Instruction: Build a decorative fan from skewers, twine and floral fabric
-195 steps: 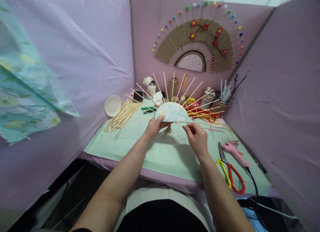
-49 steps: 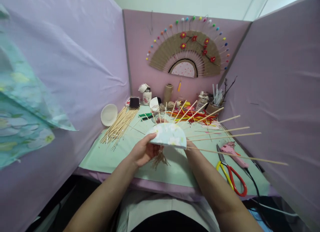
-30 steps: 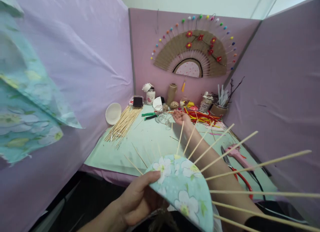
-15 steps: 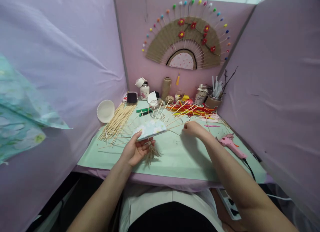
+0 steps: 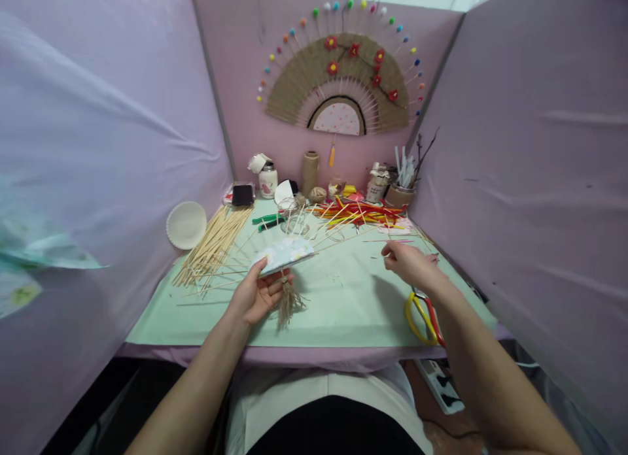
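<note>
Our left hand [image 5: 261, 293] pinches the floral half-disc [image 5: 287, 253], likely sparing the sticks [image 5: 324, 217] beyond; we cannot tell if our right hand [image 5: 405, 261] holds anything.

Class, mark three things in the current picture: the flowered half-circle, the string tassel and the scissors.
Flowered half-circle [image 5: 287, 252]: head view, on its patterned face.
String tassel [image 5: 288, 301]: head view, on its loose strands.
Scissors [image 5: 427, 320]: head view, on the yellow handle.

Scissors [image 5: 426, 320] lie right of the held fan [image 5: 286, 253].
</note>
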